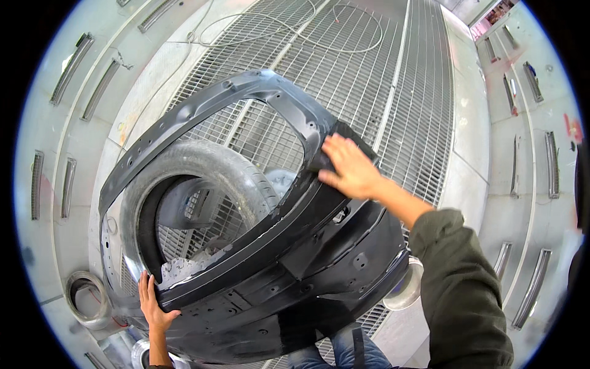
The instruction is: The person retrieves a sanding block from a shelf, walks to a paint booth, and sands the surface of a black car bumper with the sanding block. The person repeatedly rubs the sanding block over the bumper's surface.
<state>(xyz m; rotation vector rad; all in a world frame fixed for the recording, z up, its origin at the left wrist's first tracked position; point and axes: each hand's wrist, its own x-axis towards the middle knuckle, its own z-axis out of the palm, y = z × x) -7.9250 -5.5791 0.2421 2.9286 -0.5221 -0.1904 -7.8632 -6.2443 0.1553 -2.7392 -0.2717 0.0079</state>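
Note:
A black car tailgate (289,270) with a large window opening lies tilted before me, above a worn tire (190,150) that shows through the opening. My right hand (353,169) presses a dark, flat scuff pad (351,136) onto the frame's right-hand corner, fingers stretched over it. Much of the pad is under the palm. My left hand (155,307) rests on the tailgate's lower left edge, fingers extended and thumb apart. Bare grey patches show along the near edge of the window opening.
Metal floor grating (424,98) runs beneath and beyond the tailgate. A thin hose (301,37) loops over it at the far side. Another ring-shaped tire (86,298) lies at the left, and a round pale container (405,289) stands near my right sleeve. Pale walls with slotted fixtures flank both sides.

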